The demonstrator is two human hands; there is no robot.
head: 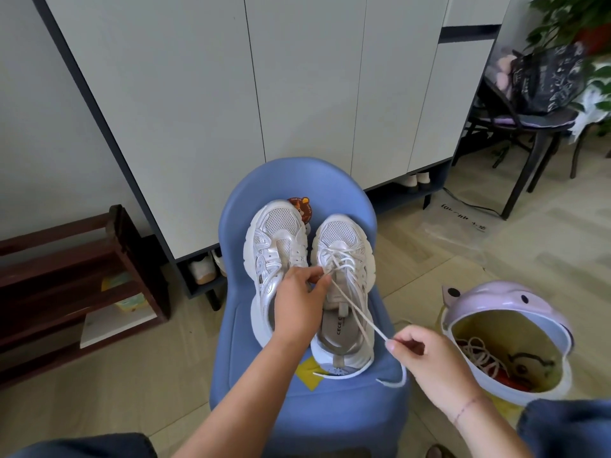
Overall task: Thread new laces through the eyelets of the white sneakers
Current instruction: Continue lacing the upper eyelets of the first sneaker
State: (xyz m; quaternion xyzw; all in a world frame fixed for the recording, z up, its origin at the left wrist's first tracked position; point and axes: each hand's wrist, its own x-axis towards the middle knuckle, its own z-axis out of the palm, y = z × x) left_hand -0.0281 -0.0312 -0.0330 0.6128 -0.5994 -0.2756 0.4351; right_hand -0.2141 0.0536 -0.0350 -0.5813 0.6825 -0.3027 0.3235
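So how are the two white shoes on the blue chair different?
The laced shoe has a lace crisscrossed through its holes; the bare shoe shows none. The laced shoe's insole is showing; the bare shoe's is mostly hidden under the left hand. Both are white, toes pointing away, on the blue chair.

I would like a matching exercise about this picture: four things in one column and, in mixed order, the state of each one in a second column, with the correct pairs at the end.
Column A
1. left sneaker
2. right sneaker
3. bin
4. right hand

Column B
a. pinches the loose end of the lace
b. has no lace in its eyelets
c. stands on the floor with a tangled lace inside
d. has a lace crossed through its eyelets

Pairs: 1-b, 2-d, 3-c, 4-a
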